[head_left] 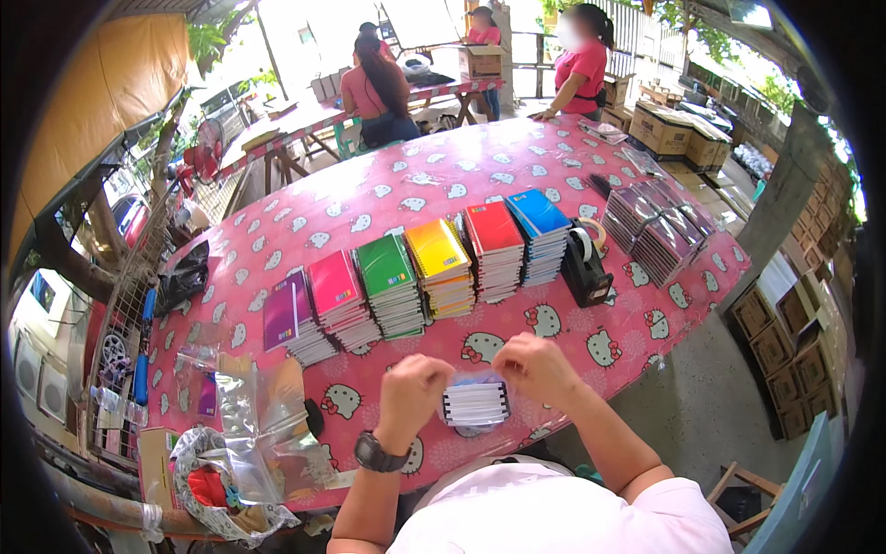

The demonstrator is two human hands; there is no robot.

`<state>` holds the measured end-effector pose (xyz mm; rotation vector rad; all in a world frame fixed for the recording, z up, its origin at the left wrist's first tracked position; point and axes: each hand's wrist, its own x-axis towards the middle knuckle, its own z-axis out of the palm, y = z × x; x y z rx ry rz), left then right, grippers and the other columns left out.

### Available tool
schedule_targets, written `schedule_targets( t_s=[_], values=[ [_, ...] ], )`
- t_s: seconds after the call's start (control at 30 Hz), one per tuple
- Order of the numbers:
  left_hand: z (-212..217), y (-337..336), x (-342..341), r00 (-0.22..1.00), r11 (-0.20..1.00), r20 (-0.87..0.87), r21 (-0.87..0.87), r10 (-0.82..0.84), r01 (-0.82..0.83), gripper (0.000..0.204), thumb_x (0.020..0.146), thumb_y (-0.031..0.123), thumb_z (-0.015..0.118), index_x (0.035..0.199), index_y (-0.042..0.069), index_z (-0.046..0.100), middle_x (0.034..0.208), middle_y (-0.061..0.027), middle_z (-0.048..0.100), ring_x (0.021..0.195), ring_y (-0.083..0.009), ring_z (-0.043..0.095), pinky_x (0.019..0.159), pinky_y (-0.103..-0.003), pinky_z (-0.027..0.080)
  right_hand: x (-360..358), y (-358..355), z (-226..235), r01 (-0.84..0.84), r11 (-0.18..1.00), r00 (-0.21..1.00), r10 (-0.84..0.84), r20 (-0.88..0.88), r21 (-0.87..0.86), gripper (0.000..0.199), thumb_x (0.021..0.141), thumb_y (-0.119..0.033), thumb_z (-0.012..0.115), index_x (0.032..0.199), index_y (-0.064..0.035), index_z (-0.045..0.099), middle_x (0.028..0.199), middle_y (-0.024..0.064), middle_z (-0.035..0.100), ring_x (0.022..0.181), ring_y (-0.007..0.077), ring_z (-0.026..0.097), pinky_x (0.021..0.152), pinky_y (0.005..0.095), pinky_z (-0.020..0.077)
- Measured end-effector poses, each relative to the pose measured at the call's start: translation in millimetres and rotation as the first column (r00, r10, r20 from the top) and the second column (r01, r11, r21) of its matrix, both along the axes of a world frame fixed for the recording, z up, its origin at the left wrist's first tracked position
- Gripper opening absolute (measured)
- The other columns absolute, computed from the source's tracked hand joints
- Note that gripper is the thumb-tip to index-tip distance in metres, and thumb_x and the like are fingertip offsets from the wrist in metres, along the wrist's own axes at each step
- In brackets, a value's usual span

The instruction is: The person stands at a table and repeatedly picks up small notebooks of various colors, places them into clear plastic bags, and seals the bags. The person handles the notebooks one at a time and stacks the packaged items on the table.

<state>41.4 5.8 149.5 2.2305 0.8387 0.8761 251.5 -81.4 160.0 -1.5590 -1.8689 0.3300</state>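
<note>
Close to the table's near edge stands a small bundle of spiral notebooks point(475, 406), white page edges and black bindings showing, inside a clear plastic bag point(474, 379). At the bag's left upper edge, my left hand point(417, 388) is closed in a pinch on the plastic. My right hand point(533, 367) pinches the opposite upper edge, its fingertips partly hidden. Beyond my hands runs a row of notebook stacks: purple point(284, 309), pink point(334, 284), green point(385, 265), yellow point(437, 249), red point(495, 228) and blue point(538, 213).
A black tape dispenser point(587, 268) stands right of the blue stack. Bundled dark notebooks point(657, 231) lie farther right. Clear plastic bags point(263, 415) and a patterned cloth bag point(208, 489) are at left. Several people in pink shirts point(583, 69) are at the far side.
</note>
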Motion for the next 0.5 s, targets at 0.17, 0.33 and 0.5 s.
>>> schedule_targets(
  t_s=[0.17,0.33,0.5],
  values=[
    [18,-2,-1,0.904,0.992,-0.418,0.117,0.090,-0.044,0.029,0.069,0.015,0.073,0.097,0.009,0.065,0.073,-0.0048,0.066,0.064,-0.0200,0.063,0.061,-0.032,0.051,-9,9,10,0.092,0.959,0.972,-0.028,0.235,-0.266,0.021,0.073,-0.022,0.068,0.088,-0.0086,0.062,0.083,0.0079,0.063,0.082,0.0266,0.062,0.072,0.0384,0.0488],
    [32,-7,-12,0.967,0.991,-0.224,-0.013,0.124,-0.130,0.025,0.067,0.019,0.075,0.089,0.010,0.067,0.073,-0.0045,0.065,0.069,-0.0223,0.062,0.068,-0.034,0.048,-2,3,32,0.162,0.942,0.975,-0.107,0.194,-0.295,0.027,0.071,-0.022,0.068,0.092,-0.0077,0.060,0.086,0.0092,0.064,0.086,0.0260,0.062,0.077,0.0380,0.0494],
    [28,-30,6,0.868,0.896,-0.469,0.299,-0.161,0.328,0.021,0.067,0.028,0.075,0.078,0.012,0.068,0.072,-0.0037,0.064,0.074,-0.0185,0.059,0.079,-0.038,0.041,-12,20,-7,0.081,0.996,0.954,-0.067,0.294,-0.036,0.016,0.076,-0.021,0.068,0.086,-0.0082,0.064,0.078,0.0063,0.065,0.071,0.0226,0.063,0.063,0.0347,0.0505]
  ],
)
